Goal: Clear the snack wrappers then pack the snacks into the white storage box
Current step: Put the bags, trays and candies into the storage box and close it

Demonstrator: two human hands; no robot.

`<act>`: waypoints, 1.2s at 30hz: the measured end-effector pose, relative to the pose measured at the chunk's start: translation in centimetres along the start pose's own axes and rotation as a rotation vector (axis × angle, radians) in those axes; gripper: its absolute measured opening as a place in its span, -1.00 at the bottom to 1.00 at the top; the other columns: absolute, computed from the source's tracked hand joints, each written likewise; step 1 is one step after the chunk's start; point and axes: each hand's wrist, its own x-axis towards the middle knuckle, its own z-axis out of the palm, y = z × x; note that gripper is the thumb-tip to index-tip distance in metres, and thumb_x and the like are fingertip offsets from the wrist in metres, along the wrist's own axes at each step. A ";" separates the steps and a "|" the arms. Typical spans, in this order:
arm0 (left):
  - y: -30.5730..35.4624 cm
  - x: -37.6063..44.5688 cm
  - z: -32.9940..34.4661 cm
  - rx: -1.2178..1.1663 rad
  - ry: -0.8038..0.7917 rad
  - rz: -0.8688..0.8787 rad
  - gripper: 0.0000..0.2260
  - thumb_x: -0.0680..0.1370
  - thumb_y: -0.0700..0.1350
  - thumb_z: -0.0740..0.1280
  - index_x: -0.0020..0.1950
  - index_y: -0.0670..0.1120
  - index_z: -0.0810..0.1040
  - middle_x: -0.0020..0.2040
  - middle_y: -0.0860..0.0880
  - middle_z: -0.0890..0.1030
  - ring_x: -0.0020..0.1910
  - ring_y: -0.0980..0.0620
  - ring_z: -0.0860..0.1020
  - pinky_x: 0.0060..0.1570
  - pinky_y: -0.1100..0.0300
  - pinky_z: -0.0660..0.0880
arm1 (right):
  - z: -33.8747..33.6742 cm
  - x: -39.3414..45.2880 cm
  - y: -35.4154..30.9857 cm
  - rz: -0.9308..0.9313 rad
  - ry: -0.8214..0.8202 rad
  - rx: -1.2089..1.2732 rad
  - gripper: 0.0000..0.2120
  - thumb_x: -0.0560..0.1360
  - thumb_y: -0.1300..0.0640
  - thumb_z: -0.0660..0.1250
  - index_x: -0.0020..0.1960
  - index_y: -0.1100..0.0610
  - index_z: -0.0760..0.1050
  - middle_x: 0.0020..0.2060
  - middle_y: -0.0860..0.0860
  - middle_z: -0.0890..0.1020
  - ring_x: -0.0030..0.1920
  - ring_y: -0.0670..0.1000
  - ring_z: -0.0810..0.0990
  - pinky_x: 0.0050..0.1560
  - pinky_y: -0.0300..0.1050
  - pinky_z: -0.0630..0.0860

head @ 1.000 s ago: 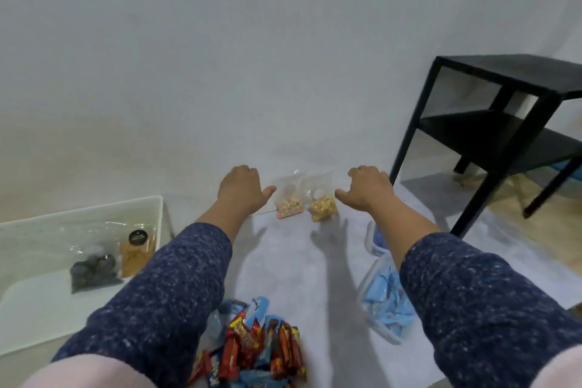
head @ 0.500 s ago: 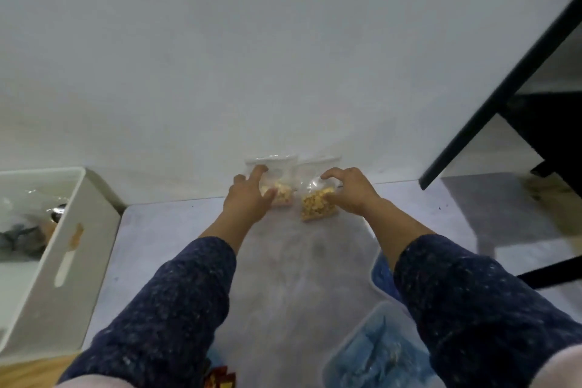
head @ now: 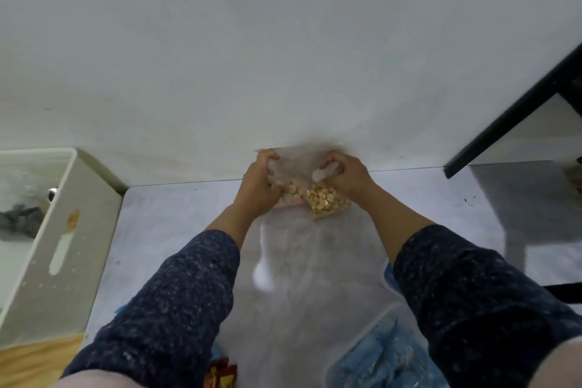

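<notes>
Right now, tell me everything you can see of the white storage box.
The white storage box sits at the left edge of the view, cut off by the frame, on the pale mat and against the wall. It looks like smooth white plastic with rounded corners and an open top. Its near side wall has a slotted handle cutout, with a brownish smear just above it. Inside lie clear packets of dark contents, blurred. Neither hand touches it.
</notes>
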 end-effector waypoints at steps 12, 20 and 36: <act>0.5 -5.0 -12.9 -0.283 0.036 -0.005 -0.58 0.48 -0.29 0.28 0.24 0.12 0.39 0.05 -0.05 0.52 -0.14 0.00 0.49 -0.34 0.25 0.47 | 3.3 -6.0 -12.9 -0.093 0.048 0.139 -0.71 0.39 0.35 0.39 -0.22 -0.06 0.55 -0.42 -0.02 0.30 -0.44 -0.06 0.31 -0.51 -0.32 0.32; -6.5 -11.5 -28.6 -0.430 0.123 0.052 -0.58 0.50 -0.36 0.26 0.23 0.07 0.39 0.06 -0.06 0.53 -0.12 0.02 0.55 -0.20 0.09 0.55 | 14.4 -11.2 -25.6 -0.221 0.105 0.224 -0.74 0.36 0.35 0.42 -0.22 -0.02 0.56 -0.36 0.03 0.37 -0.38 -0.02 0.37 -0.47 -0.34 0.38; -26.9 -14.8 -38.3 -0.413 0.081 -0.289 -0.67 0.51 -0.31 0.27 0.13 0.09 0.40 0.04 -0.12 0.51 -0.36 0.02 0.49 -0.37 0.19 0.41 | 37.4 -10.1 -30.9 0.009 -0.019 0.143 -0.67 0.42 0.39 0.19 -0.27 0.00 0.55 -0.35 -0.02 0.58 -0.41 -0.06 0.52 -0.40 -0.22 0.43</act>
